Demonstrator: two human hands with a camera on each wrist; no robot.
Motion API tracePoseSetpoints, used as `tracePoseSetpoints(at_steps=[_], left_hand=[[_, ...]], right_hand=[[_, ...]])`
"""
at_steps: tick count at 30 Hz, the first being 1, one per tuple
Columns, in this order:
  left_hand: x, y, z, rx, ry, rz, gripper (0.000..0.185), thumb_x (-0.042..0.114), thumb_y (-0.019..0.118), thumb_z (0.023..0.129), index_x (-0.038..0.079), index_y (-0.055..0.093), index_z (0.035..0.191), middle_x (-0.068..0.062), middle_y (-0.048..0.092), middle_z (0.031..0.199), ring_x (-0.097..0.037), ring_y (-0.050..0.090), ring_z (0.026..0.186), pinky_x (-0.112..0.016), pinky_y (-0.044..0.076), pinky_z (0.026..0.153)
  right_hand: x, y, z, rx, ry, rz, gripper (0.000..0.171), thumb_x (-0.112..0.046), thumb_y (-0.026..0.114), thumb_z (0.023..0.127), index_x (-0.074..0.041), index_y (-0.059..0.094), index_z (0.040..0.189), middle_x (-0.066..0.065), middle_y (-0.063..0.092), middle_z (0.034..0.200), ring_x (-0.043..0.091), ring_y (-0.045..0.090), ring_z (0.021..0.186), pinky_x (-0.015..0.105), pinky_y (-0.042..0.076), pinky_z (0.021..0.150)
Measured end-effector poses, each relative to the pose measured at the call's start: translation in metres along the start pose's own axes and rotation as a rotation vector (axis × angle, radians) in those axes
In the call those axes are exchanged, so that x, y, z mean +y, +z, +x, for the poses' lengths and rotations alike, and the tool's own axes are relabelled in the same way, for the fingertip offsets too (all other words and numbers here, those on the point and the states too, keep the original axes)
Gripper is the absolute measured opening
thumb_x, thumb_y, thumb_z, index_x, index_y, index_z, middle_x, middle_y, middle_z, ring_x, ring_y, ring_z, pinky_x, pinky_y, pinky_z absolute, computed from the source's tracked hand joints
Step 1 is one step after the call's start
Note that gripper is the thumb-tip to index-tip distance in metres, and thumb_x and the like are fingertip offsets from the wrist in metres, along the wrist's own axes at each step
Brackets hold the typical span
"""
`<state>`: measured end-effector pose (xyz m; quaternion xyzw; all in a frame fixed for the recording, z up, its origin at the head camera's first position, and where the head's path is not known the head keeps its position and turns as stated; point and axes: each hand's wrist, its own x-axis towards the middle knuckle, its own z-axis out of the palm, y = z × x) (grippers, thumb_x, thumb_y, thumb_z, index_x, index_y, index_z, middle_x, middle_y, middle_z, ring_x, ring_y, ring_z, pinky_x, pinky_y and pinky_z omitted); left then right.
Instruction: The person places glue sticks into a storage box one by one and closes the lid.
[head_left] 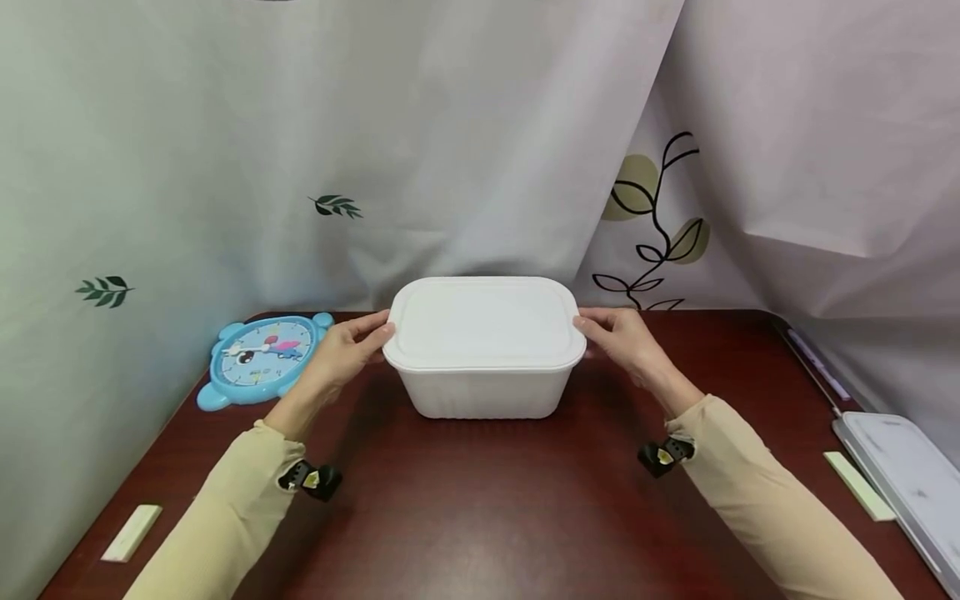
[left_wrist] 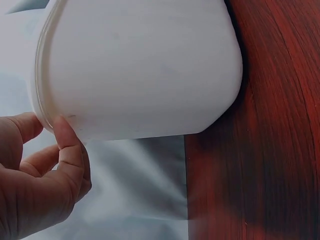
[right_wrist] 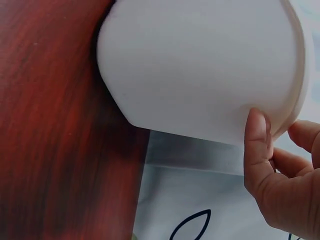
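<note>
A white plastic container (head_left: 483, 392) with a white lid (head_left: 483, 321) stands on the dark red table (head_left: 480, 508), near its far edge. My left hand (head_left: 352, 346) grips the lid's left rim, thumb (left_wrist: 67, 142) under the rim and fingers over the top. My right hand (head_left: 618, 333) grips the lid's right rim the same way, thumb (right_wrist: 257, 135) pressed up under the edge. In the wrist views the container's rounded white wall (left_wrist: 140, 65) (right_wrist: 200, 65) fills most of the frame.
A blue toy clock (head_left: 258, 354) lies at the table's far left. A pale flat strip (head_left: 131, 532) lies at the front left, another (head_left: 858, 485) at the right beside a white board (head_left: 907, 483). A printed curtain (head_left: 300, 150) hangs close behind the table.
</note>
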<state>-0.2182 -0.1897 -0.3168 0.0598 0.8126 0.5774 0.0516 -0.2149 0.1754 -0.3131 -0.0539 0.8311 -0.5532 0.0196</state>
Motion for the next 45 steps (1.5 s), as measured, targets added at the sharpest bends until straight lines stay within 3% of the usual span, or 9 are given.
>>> tracePoseSetpoints(at_steps=[5,10,14,17,20,24,28,35,45], left_hand=[[-0.001,-0.001,0.0,-0.012,-0.01,-0.009,0.056,0.027,0.052,0.097,0.0,0.035,0.143,-0.02,0.041,0.144,0.003,0.06,0.086,-0.025,0.052,0.086],[-0.004,-0.001,0.002,-0.018,-0.015,-0.027,0.057,0.027,0.054,0.096,0.0,0.036,0.143,-0.02,0.041,0.144,0.004,0.059,0.085,-0.021,0.052,0.083],[-0.005,0.0,0.001,-0.032,-0.016,-0.043,0.058,0.028,0.056,0.095,0.0,0.037,0.142,-0.02,0.041,0.144,0.004,0.06,0.086,-0.023,0.052,0.084],[-0.005,0.002,-0.003,-0.058,-0.006,-0.053,0.059,0.028,0.058,0.094,0.0,0.038,0.142,-0.02,0.042,0.143,0.002,0.061,0.088,-0.026,0.052,0.086],[-0.004,0.006,-0.007,-0.095,0.0,-0.046,0.059,0.029,0.06,0.093,0.002,0.04,0.141,-0.019,0.045,0.14,-0.002,0.063,0.092,-0.033,0.05,0.091],[-0.002,0.013,-0.014,-0.149,0.011,-0.023,0.058,0.028,0.062,0.092,0.002,0.042,0.141,-0.018,0.048,0.138,-0.008,0.064,0.098,-0.04,0.047,0.094],[0.002,0.02,-0.022,-0.198,0.024,-0.032,0.058,0.025,0.062,0.092,0.0,0.042,0.14,-0.019,0.049,0.138,-0.01,0.063,0.101,-0.038,0.048,0.093],[0.006,0.028,-0.032,-0.239,0.026,0.005,0.058,0.023,0.065,0.09,-0.001,0.045,0.138,-0.019,0.055,0.131,-0.01,0.063,0.1,-0.036,0.051,0.089],[0.005,0.03,-0.04,-0.252,0.033,0.009,0.057,0.022,0.068,0.087,-0.003,0.048,0.135,-0.018,0.057,0.128,-0.009,0.064,0.098,-0.035,0.053,0.086]], right_hand=[[0.002,0.001,-0.003,-0.022,0.012,0.034,0.046,-0.018,0.052,0.097,0.008,0.045,0.135,0.03,0.053,0.127,0.003,0.063,0.078,0.031,0.056,0.078],[0.004,0.001,-0.004,-0.028,-0.014,0.013,0.049,-0.019,0.05,0.098,0.006,0.039,0.139,0.026,0.046,0.137,0.021,0.062,0.103,0.03,0.054,0.083],[0.006,0.001,-0.007,-0.017,-0.035,-0.026,0.049,-0.019,0.048,0.099,0.005,0.038,0.14,0.024,0.044,0.14,0.031,0.054,0.116,0.029,0.052,0.086],[0.008,-0.002,-0.013,-0.005,-0.046,-0.062,0.049,-0.02,0.049,0.099,0.005,0.04,0.139,0.023,0.045,0.139,0.031,0.053,0.118,0.028,0.052,0.087],[0.011,-0.009,-0.023,-0.001,-0.048,-0.081,0.05,-0.023,0.051,0.098,0.004,0.041,0.139,0.022,0.047,0.138,0.026,0.055,0.115,0.027,0.051,0.087],[0.014,-0.019,-0.04,-0.002,-0.05,-0.074,0.051,-0.024,0.052,0.097,0.005,0.041,0.138,0.023,0.049,0.136,0.006,0.059,0.104,0.02,0.052,0.082],[0.015,-0.028,-0.056,0.009,-0.058,-0.12,0.053,-0.028,0.053,0.097,0.004,0.043,0.138,0.022,0.051,0.133,-0.011,0.054,0.096,0.013,0.049,0.079],[0.019,-0.038,-0.076,0.029,-0.056,-0.216,0.053,-0.034,0.053,0.096,0.0,0.047,0.137,0.018,0.057,0.128,-0.016,0.048,0.098,0.009,0.045,0.077],[0.02,-0.037,-0.089,0.041,-0.086,-0.2,0.049,-0.028,0.055,0.096,0.004,0.049,0.133,0.019,0.059,0.124,-0.016,0.049,0.098,0.008,0.045,0.077]])
